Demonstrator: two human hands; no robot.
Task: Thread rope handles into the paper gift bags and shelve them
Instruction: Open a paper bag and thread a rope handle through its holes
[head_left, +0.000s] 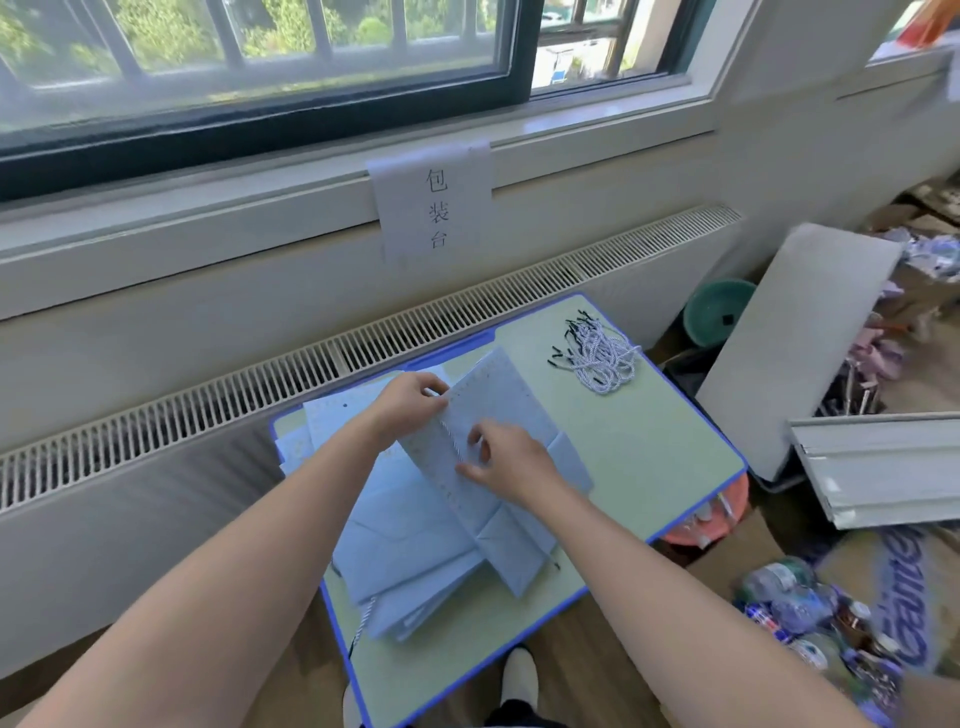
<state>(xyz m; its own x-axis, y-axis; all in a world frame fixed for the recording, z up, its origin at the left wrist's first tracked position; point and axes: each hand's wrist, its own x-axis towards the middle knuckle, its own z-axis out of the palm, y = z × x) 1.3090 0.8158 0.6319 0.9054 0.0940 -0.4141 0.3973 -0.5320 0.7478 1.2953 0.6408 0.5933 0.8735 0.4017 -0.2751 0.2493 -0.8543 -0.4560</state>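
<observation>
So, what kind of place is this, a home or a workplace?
Probably a small packing workstation in a workroom. A paper sign reading "packing table" hangs under the window, flat blue gift bags are piled on the table, and a bundle of rope handles lies ready.

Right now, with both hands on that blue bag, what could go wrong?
1. The left hand pinches the top edge of the paper bag while the right hand works the rope; a hard tug could crease or tear the paper.
2. The stack of flat bags overhangs the table's near edge, so it may slide off.
3. The spare rope handles lie tangled, so pulling one may drag others along.
</observation>
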